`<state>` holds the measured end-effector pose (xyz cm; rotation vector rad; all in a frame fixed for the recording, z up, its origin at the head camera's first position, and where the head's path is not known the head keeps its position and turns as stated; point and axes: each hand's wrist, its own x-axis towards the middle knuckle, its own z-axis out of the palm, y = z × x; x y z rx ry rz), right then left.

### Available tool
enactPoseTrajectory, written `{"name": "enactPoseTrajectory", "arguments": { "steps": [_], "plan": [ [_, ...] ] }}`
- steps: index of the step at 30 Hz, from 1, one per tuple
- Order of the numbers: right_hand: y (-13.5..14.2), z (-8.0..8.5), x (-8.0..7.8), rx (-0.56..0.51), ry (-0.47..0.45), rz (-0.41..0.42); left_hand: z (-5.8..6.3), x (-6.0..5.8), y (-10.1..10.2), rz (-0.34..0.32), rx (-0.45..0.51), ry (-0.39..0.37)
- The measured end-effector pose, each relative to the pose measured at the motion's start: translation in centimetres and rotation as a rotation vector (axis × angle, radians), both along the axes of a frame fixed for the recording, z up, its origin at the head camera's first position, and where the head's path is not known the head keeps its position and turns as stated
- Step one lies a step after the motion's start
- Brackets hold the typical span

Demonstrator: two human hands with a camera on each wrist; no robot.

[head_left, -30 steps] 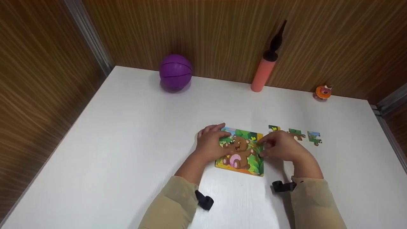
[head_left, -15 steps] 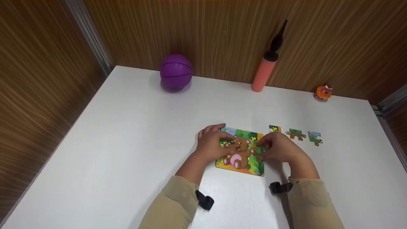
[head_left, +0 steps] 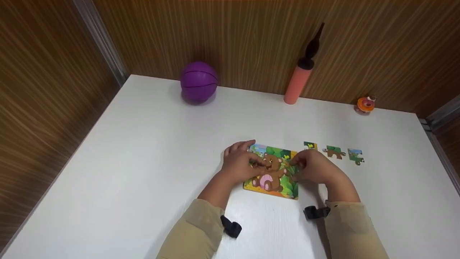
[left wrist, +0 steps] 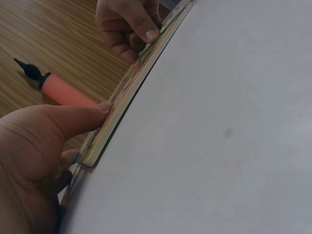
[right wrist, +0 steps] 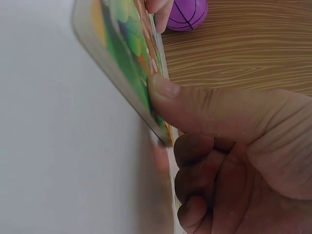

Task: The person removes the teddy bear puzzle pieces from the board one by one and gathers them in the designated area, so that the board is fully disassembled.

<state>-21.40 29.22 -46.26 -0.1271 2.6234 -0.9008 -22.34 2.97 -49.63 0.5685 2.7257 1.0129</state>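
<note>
A bear-picture jigsaw puzzle [head_left: 271,185] in a flat board lies on the white table between both hands. My left hand [head_left: 239,163] grips its left side, the forefinger and thumb reaching over the bear; the left wrist view shows the thumb [left wrist: 85,119] on the face near the edge. At the puzzle's right side, my right hand [head_left: 314,167] holds on with thumb and forefinger. In the right wrist view, its thumb [right wrist: 195,107] presses the green part by the rim, other fingers curled. Whether a separate piece lies under these fingertips is hidden.
Loose jigsaw pieces lie beyond the right hand: a yellow-and-green one [head_left: 310,145], a brown-and-green one [head_left: 334,151] and a blue-and-green one [head_left: 355,155]. Along the back wall are a purple ball [head_left: 198,81], a coral hand pump [head_left: 297,84] and a small orange toy [head_left: 366,104].
The left forefinger has slid down over the bear's face, closer to the thumb. The right hand and forearm have shifted slightly left, uncovering more of the middle loose piece.
</note>
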Motion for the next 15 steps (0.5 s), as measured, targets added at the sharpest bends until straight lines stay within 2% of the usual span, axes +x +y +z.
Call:
{"name": "enactPoseTrajectory", "arguments": {
  "steps": [15],
  "plan": [
    [0.05, -0.01, 0.01, -0.017, 0.02, 0.03, -0.04, -0.08, 0.05, -0.002, -0.022, 0.005]
  ]
}}
